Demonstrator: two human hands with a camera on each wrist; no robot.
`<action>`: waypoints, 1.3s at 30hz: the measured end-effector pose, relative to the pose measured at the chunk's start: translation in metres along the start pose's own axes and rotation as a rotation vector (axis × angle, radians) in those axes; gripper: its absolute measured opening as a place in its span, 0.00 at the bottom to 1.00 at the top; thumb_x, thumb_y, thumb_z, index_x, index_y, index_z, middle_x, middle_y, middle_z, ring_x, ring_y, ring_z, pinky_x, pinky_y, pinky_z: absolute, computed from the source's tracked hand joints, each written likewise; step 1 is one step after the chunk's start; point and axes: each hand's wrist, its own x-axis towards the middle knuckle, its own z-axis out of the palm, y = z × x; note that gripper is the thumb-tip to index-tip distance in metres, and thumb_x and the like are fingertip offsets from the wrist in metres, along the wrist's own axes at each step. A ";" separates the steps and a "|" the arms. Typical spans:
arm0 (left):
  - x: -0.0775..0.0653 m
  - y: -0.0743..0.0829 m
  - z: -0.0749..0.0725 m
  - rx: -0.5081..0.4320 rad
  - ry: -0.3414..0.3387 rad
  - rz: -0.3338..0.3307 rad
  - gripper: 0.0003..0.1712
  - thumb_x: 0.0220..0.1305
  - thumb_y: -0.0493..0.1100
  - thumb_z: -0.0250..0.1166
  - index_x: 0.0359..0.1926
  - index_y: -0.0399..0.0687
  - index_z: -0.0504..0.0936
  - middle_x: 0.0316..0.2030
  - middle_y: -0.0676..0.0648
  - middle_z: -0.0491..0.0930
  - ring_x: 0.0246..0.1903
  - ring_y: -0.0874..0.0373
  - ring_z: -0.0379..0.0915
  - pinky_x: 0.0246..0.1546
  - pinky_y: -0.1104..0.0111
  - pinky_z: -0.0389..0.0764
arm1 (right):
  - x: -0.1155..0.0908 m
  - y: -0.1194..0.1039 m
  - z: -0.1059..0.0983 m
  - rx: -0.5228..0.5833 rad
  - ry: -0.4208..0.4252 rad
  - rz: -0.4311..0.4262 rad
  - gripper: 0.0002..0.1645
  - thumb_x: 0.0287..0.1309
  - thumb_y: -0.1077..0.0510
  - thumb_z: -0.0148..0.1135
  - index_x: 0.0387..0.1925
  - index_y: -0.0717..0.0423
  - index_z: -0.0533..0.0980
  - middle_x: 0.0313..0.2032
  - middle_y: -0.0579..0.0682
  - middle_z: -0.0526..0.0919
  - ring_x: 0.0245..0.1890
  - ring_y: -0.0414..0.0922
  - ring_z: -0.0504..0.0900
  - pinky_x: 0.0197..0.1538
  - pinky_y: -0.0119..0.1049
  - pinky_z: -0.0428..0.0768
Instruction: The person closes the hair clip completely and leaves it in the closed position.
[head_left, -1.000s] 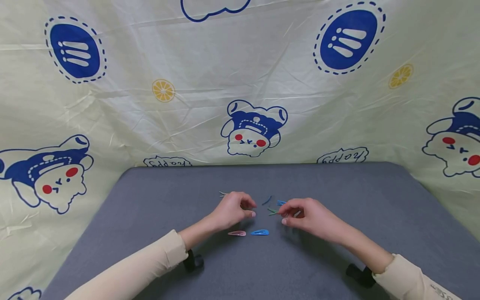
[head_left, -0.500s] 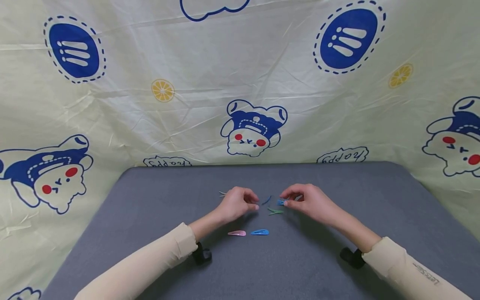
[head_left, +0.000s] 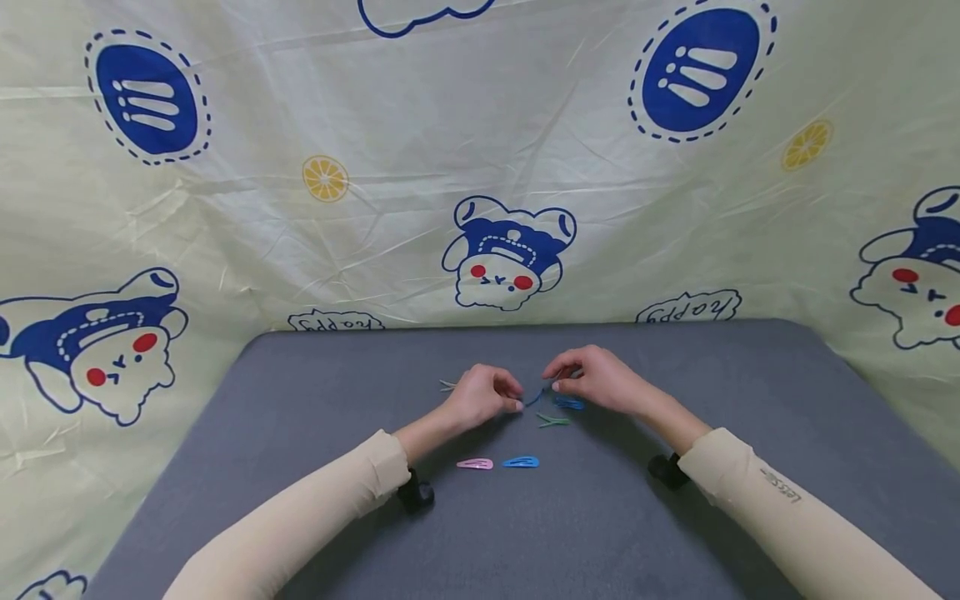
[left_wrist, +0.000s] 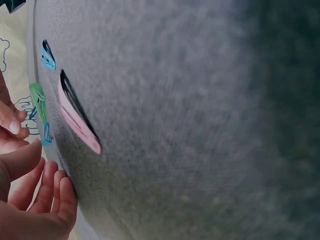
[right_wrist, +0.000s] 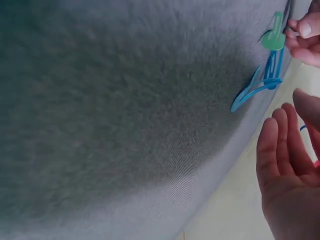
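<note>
A dark blue hair clip [head_left: 534, 398] lies on the grey table between my hands. My left hand [head_left: 480, 396] is at its lower left end, thumb and loosely bent fingers apart in the left wrist view. My right hand [head_left: 600, 382] hovers by the clip's upper right end; its fingers [right_wrist: 270, 145] extend nearly straight in the right wrist view. A brighter blue clip [head_left: 568, 403] sits below my right hand, spread apart in the right wrist view. Just nearer to me is a green clip [head_left: 553, 421], its two arms parted.
Closer to me, a pink snap clip [head_left: 475, 463] and a blue snap clip [head_left: 521, 462] lie side by side. A pale clip [head_left: 447, 385] pokes out behind my left hand. Beyond the far table edge hangs a printed cloth [head_left: 405, 250].
My right hand has moved away from me and leftward, past the green and bright blue clips, to the dark blue clip. My left hand has shifted right and farther from me towards it.
</note>
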 end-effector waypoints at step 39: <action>0.000 -0.003 -0.009 -0.165 -0.044 -0.059 0.12 0.57 0.33 0.72 0.43 0.36 0.85 0.32 0.49 0.81 0.31 0.58 0.72 0.30 0.71 0.73 | 0.022 0.026 0.009 0.086 -0.134 0.022 0.03 0.61 0.61 0.67 0.34 0.54 0.86 0.31 0.45 0.85 0.32 0.44 0.75 0.41 0.40 0.73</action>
